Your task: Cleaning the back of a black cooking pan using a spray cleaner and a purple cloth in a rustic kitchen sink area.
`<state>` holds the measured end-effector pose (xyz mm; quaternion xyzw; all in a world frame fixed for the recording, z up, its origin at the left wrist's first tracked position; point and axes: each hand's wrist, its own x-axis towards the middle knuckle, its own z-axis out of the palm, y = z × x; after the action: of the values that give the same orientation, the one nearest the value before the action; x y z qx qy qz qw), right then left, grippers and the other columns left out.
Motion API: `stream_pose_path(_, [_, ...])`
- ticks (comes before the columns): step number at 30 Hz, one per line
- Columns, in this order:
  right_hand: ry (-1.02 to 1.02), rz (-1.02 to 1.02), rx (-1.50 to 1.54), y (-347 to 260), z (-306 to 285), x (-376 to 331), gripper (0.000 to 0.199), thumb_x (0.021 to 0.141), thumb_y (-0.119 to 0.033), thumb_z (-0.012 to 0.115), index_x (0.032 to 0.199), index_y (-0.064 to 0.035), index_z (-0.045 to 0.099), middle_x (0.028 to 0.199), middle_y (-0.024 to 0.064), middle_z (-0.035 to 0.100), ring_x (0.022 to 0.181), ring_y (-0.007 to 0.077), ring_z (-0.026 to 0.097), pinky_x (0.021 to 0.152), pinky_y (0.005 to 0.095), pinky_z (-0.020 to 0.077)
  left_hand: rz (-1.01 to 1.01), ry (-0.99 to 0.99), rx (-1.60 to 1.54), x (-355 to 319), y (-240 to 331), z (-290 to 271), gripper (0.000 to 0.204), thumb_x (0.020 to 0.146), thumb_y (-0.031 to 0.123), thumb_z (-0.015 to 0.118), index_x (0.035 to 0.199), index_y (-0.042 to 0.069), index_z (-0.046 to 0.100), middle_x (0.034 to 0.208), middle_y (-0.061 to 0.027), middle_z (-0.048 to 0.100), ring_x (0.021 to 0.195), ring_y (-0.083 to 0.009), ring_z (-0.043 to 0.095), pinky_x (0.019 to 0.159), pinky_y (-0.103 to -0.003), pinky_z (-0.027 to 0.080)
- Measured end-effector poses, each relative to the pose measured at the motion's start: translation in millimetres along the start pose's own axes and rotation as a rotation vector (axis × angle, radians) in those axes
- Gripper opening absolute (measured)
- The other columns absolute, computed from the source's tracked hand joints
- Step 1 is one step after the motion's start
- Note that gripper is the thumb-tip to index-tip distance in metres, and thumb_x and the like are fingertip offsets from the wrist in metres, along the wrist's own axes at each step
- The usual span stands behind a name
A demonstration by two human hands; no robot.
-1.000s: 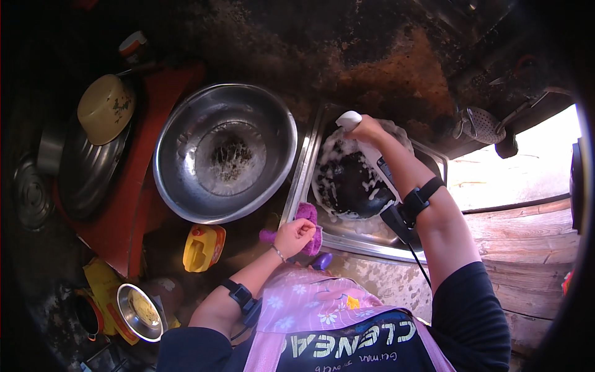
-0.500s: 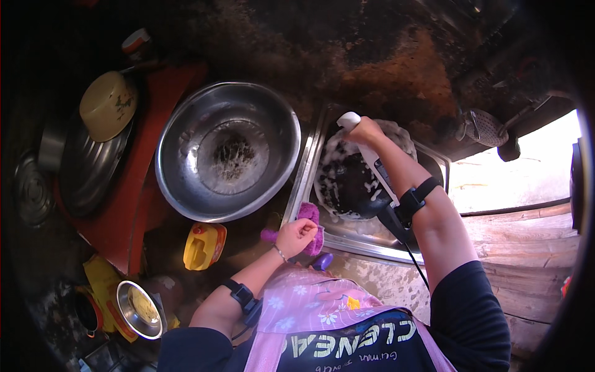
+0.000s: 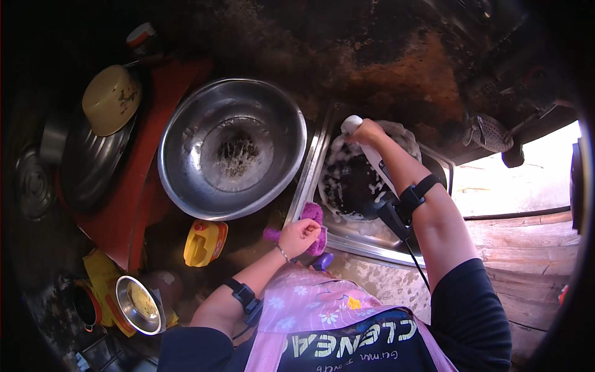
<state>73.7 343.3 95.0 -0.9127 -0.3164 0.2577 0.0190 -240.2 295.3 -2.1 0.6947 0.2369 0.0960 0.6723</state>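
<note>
My right hand (image 3: 370, 133) grips a long white object with a rounded end (image 3: 352, 123); its lower part runs beside my forearm and its kind is unclear. Below it, inside the metal sink (image 3: 305, 193), sits a dark round pan (image 3: 351, 183) covered with white suds. My left hand (image 3: 299, 237) is closed with curled fingers at the sink's near left corner. A purple fuzzy cloth (image 3: 317, 243) shows under and beside that hand. Whether the fingers hold anything is hidden. A small purple object (image 3: 322, 261) lies just nearer to me.
A large metal basin (image 3: 291, 162) with a little cloudy water stands left of the sink. Nearer are a cut yellow container (image 3: 204, 243) and a metal bowl (image 3: 132, 308). A cream pot (image 3: 106, 102) and a metal lid (image 3: 93, 167) rest on a red surface (image 3: 133, 211). A skimmer (image 3: 494, 134) hangs at right.
The whole view has shifted slightly, with the sink and basin a little further right in it. Both hands keep nearly the same pose, the right one over the sudsy pan.
</note>
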Motion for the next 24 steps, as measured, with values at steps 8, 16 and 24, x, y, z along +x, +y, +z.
stream_pose_path(8, [-0.018, 0.050, -0.047, -3, 7, 11, 0.054, 0.056, -0.034, 0.073, 0.100, -0.0054, 0.061, 0.101, 0.0124, 0.060, 0.094, 0.0263, 0.058, 0.080, 0.0327, 0.0453, -0.030, -0.008, 0.006, 1, -2, 1, 0.012, 0.080, 0.009, 0.057, 0.086, -0.001, 0.058, 0.070, -0.0018, 0.060, 0.064, -0.0064, 0.058, 0.059, -0.020, 0.047])
stream_pose_path(16, [-0.053, 0.051, -0.266, -24, 11, 10, 0.054, 0.054, -0.033, 0.076, 0.101, -0.0116, 0.062, 0.103, 0.0082, 0.060, 0.095, 0.0250, 0.057, 0.080, 0.0336, 0.0460, -0.020, 0.024, 0.034, -2, 6, -3, 0.014, 0.077, 0.011, 0.059, 0.086, 0.001, 0.060, 0.069, -0.0010, 0.061, 0.061, -0.0042, 0.054, 0.058, -0.019, 0.045])
stream_pose_path(24, [-0.018, -0.058, -0.269, -18, 14, 22, 0.051, 0.054, -0.031, 0.076, 0.097, -0.0085, 0.062, 0.099, 0.0112, 0.061, 0.094, 0.0271, 0.057, 0.080, 0.0341, 0.0463, -0.008, 0.035, 0.015, -2, 8, -3, 0.014, 0.077, 0.011, 0.059, 0.087, 0.001, 0.060, 0.070, -0.0019, 0.061, 0.061, -0.0045, 0.055, 0.058, -0.019, 0.046])
